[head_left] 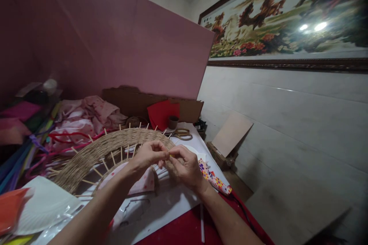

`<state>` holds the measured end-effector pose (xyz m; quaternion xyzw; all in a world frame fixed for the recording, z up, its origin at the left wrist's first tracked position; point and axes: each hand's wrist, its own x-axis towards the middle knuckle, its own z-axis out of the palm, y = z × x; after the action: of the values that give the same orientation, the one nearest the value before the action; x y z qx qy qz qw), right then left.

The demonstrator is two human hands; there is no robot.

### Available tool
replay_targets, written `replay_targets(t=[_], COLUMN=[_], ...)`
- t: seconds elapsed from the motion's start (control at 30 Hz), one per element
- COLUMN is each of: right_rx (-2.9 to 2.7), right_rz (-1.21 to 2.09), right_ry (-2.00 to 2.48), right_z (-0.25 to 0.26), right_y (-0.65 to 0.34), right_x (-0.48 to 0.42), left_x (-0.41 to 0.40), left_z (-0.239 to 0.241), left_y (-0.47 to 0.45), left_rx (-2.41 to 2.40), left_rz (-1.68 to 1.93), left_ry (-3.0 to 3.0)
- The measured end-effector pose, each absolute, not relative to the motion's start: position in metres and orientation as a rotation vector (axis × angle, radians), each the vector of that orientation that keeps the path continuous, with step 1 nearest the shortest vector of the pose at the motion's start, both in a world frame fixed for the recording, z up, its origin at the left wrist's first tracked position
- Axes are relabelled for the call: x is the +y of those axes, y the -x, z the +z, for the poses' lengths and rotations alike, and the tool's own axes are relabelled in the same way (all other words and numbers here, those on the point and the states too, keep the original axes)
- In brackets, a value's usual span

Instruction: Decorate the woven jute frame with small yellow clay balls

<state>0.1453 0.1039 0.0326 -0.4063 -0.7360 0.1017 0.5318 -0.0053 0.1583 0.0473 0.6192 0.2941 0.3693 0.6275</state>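
At far left, a ridged white paper plate [47, 208] lies near an orange-red sheet in clear wrapping [13, 208], with rumpled pale pink spotted cloth [97, 113] further back. Next comes the curved brown twine weaving [92, 151], an arch of woven fibre with pale wooden sticks poking out along both edges, lying on the white-covered table [169, 203]. Within its curve sits a flat piece of pink-dotted white fabric [145, 183].

The hands meet over the arch's right end; whether they touch it I cannot tell. The left hand [151, 155] has thumb and fingers bent in to the meeting point, its grip partly hidden. The right hand [186, 164] pinches a tiny yellowish piece [172, 156] between thumb and forefinger, too small to identify.

The step in hand looks like close fingertip work on that piece; the next move seems to call for a steady pinch and small, matched motions, without knocking the sticks.

Behind the hands lie dark-handled scissors [184, 134] beside a small brown cup [173, 122]; to the right, just beside the right hand, is a bright flower-patterned cloth [215, 179].
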Motion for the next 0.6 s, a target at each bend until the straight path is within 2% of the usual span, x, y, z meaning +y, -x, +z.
replay_targets(t=[0.3, 0.5, 0.6], right_rx=[-1.761, -1.243, -1.162], right_rz=[0.295, 1.132, 1.212], right_ry=[0.862, 0.666, 0.658], right_z=[0.030, 0.038, 0.035], right_y=[-0.144, -0.147, -0.149], right_x=[0.103, 0.103, 0.105], left_x=[0.149, 0.163, 0.168], left_z=[0.054, 0.045, 0.041], left_y=[-0.006, 0.003, 0.007], left_rx=[0.925, 0.903, 0.824], left_rz=[0.991, 1.099, 1.087], left_ry=[-1.466, -1.339, -1.256])
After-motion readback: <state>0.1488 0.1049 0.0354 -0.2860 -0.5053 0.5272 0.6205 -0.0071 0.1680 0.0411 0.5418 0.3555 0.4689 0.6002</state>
